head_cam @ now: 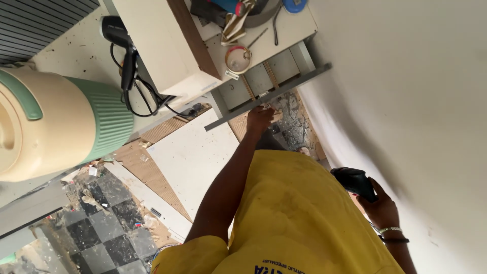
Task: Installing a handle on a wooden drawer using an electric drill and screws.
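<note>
1. Yellow shirt (299, 213) fills the lower centre of the frame. Both arms come out of it.
2. Left hand (259, 119) is up at frame centre, arm stretched out. Fingers are curled and the tips sit at the grey metal bar (269, 96), which runs diagonally from centre to upper right. Can't tell whether it actually grips the bar or just touches it.
3. Right hand (383, 205) is at lower right, close to the white wall (406, 76). Fingers are wrapped around a black power tool (354, 181). The tool body sticks out toward frame centre, just beside the shirt. Tool type is unclear. There are bands on that wrist.
4. Above the bar is a cream cabinet (167, 45) with a wood edge. Its white top (291, 28) carries clutter:
   - a round tin-like item (237, 58)
   - a cream-handled hand tool (233, 25)
   - a blue object that is partly cut off
5. Black heat-gun-style device (114, 30) sits at upper left of the cabinet. Its black cord (137, 91) loops down the cabinet side.
6. Cream and green insulated jug (50, 122) is large at the left edge, very near the camera.
7. White board (195, 157) lies left of the outstretched arm on brown sheet material.
8. Chequered floor tiles (101, 223) at lower left are littered with debris.
</note>
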